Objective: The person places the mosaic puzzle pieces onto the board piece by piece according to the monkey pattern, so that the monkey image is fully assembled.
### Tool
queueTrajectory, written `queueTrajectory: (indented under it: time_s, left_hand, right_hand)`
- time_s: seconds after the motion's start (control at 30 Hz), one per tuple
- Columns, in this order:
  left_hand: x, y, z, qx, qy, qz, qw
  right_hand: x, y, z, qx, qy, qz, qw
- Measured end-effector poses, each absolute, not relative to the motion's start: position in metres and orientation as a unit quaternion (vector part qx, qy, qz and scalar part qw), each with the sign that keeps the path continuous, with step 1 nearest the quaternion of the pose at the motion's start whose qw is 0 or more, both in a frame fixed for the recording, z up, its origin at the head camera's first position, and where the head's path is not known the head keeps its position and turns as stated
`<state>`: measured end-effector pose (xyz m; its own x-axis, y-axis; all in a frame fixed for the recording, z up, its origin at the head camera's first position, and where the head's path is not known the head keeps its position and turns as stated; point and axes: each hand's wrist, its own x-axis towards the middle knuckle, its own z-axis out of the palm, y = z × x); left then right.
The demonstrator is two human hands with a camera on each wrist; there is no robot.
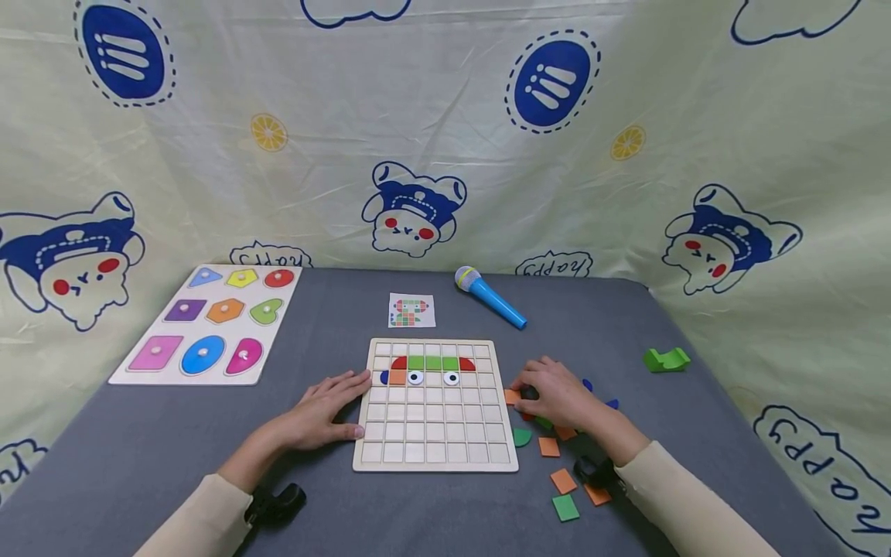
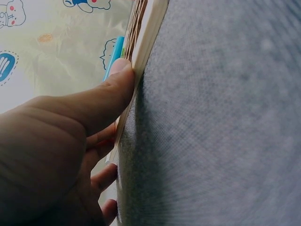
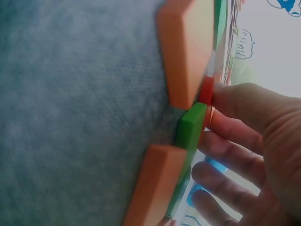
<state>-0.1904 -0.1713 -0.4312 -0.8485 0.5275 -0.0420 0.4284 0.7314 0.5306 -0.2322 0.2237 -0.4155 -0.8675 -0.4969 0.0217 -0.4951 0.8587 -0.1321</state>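
A wooden grid board (image 1: 438,456) lies in the middle of the table. Two red curved tiles (image 1: 467,364) flank several green squares (image 1: 433,363) along one of its upper rows. Below them sit a blue tile (image 1: 384,377), an orange square (image 1: 397,377) and two eye tiles (image 1: 451,378). My left hand (image 1: 316,414) rests against the board's left edge, fingers extended; its thumb (image 2: 120,89) touches the rim. At the right edge, my right hand (image 1: 560,398) pinches an orange square tile (image 1: 511,397) between thumb and fingers. Loose tiles partly hide under that hand.
Right of the board are scattered orange tiles (image 1: 563,481), a green square (image 1: 566,507) and a green curved tile (image 1: 522,438). Behind it lie a pattern card (image 1: 411,311) and blue toy microphone (image 1: 496,300). A shape puzzle (image 1: 188,377) is left, a green block (image 1: 666,360) far right.
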Motion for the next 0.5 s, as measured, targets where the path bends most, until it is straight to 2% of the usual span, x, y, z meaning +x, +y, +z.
queueTrajectory:
  time_s: [0.2,0.5]
  left_hand:
    - [-0.19,-0.171,-0.43,0.256,0.925,0.262,0.099]
    - [-0.19,-0.171,-0.431,0.256,0.925,0.263,0.098]
  right_hand:
    - [-0.232,0.223,-0.413,-0.256,0.964,-0.065,0.007]
    - [-0.232,0.212,-0.404,-0.266,0.961,-0.072,-0.028]
